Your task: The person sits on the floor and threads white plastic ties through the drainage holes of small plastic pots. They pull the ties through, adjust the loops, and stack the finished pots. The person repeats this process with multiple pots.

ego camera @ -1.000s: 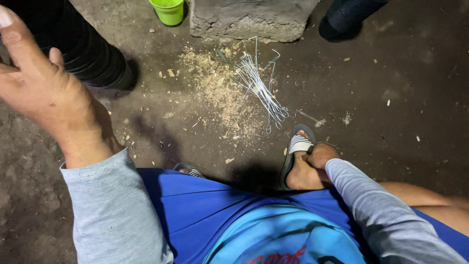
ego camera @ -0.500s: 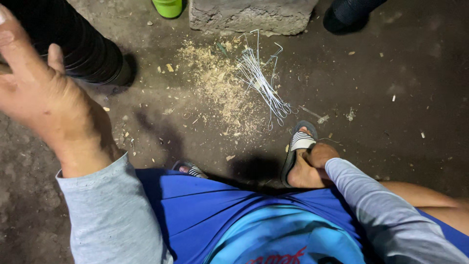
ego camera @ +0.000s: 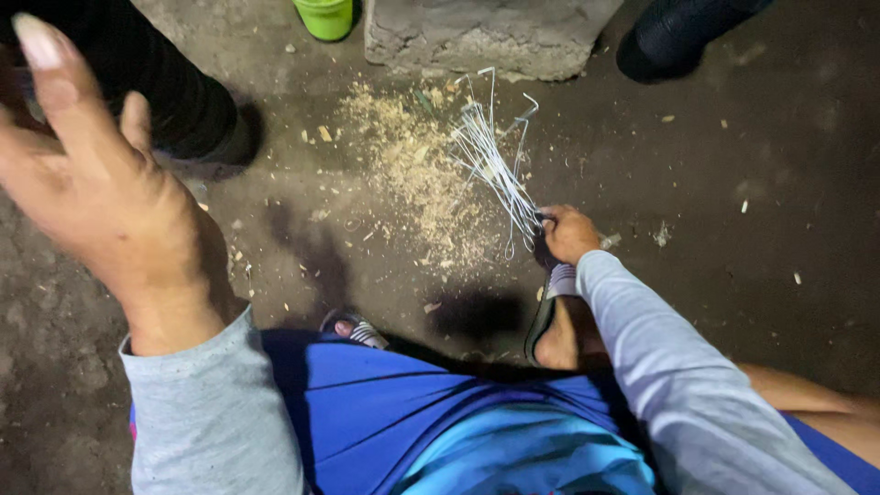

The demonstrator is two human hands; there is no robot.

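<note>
1. Right hand (ego camera: 568,234) pinching bundle of thin white strips (ego camera: 495,170), lying on ground beside sawdust pile (ego camera: 412,174).
2. Left hand (ego camera: 96,188) raised, spread, empty.
3. Pickup step, probably; next needs firm lift.

Harsh light from above, dark floor w/ hard shadows; raised left hand (ego camera: 101,197) blurred, edges dim

We see a dark, rough floor (ego camera: 733,183) carrying everything here. Near its middle lies a spread of pale sawdust (ego camera: 412,174), with a bundle of thin white strips (ego camera: 495,170) at its three o'clock edge. At twelve o'clock a grey stone block (ego camera: 486,32) rests on the floor, a green cup (ego camera: 324,16) just beside it at eleven. Small chips (ego camera: 660,236) lie scattered toward three o'clock.
</note>
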